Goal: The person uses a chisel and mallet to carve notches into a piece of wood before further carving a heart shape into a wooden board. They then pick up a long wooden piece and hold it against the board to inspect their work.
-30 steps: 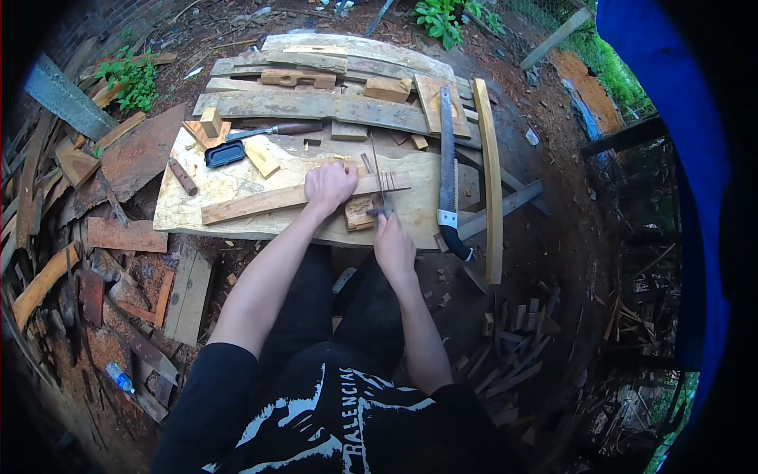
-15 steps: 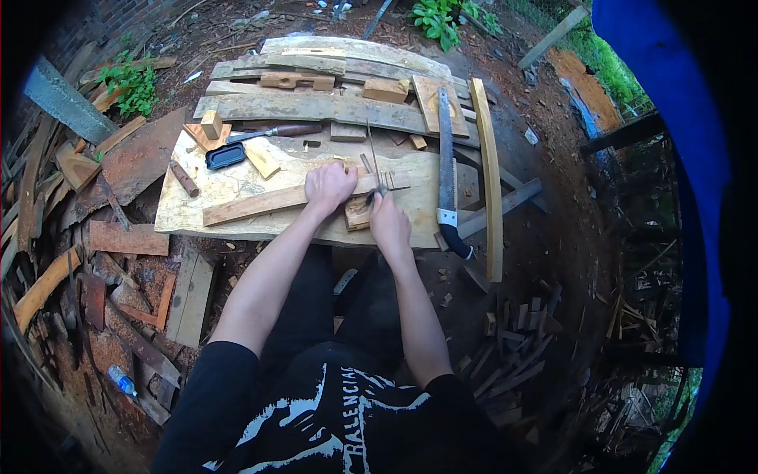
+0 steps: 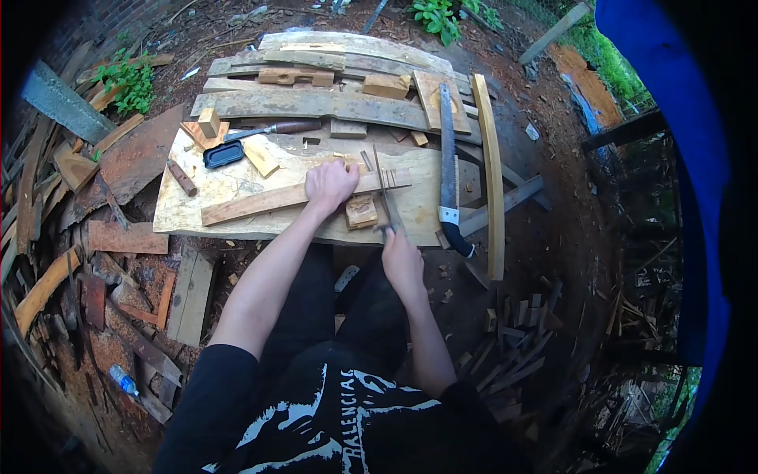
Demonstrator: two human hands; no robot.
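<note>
Our left hand [image 3: 330, 185] presses the wooden strip [image 3: 268, 201] flat; our right hand [image 3: 403, 261] grips a thin saw [image 3: 384, 193] beyond the board's [image 3: 197, 209] near edge.

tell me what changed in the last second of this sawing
The right hand pushed the small saw forward across the wooden strip, then drew it back toward the body, farther than a second ago. The left hand stayed pressed on the strip; the big handsaw and plank table did not move.

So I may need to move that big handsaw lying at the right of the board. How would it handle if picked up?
The handsaw has a long thin blade, so it would likely flex if lifted by the tip. Its dark handle overhangs the board's edge, so a nudge might tip it off. The toothed edge looks risky to grab.
</note>
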